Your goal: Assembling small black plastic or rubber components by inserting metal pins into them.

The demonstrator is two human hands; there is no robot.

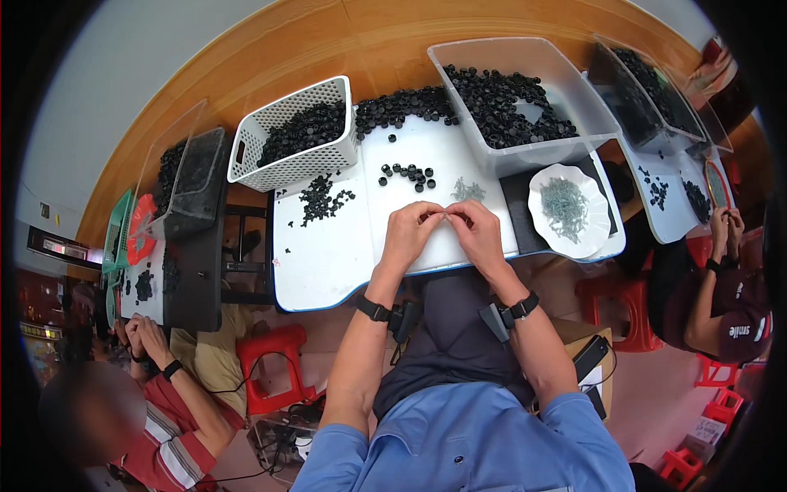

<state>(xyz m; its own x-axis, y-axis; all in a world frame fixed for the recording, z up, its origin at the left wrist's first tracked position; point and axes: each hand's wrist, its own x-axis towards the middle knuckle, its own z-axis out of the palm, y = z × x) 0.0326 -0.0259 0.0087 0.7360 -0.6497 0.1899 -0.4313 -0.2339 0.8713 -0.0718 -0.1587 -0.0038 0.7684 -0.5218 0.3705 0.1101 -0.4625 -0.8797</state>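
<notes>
Left hand (408, 234) and right hand (479, 231) meet over the desk (316, 266), thumbs and forefingers pinched tip to tip; whatever sits between them (if anything does) is too small to make out, so I cannot tell whether they grip a piece or which way it points. Just beyond the right hand lies a small heap of pale green slivers (469, 190), long and thin, lying at mixed angles. Left of it, black caps (410, 174) form a loose cluster; farther left are smaller black pieces (322, 199). More slivers cover the middle of a scalloped white plate (600, 213). Behind stand a white basket (316, 168) and a clear bin (537, 156), both holding black parts. At far right, a co-worker's dark sleeve (723, 310) bears pale lettering.
</notes>
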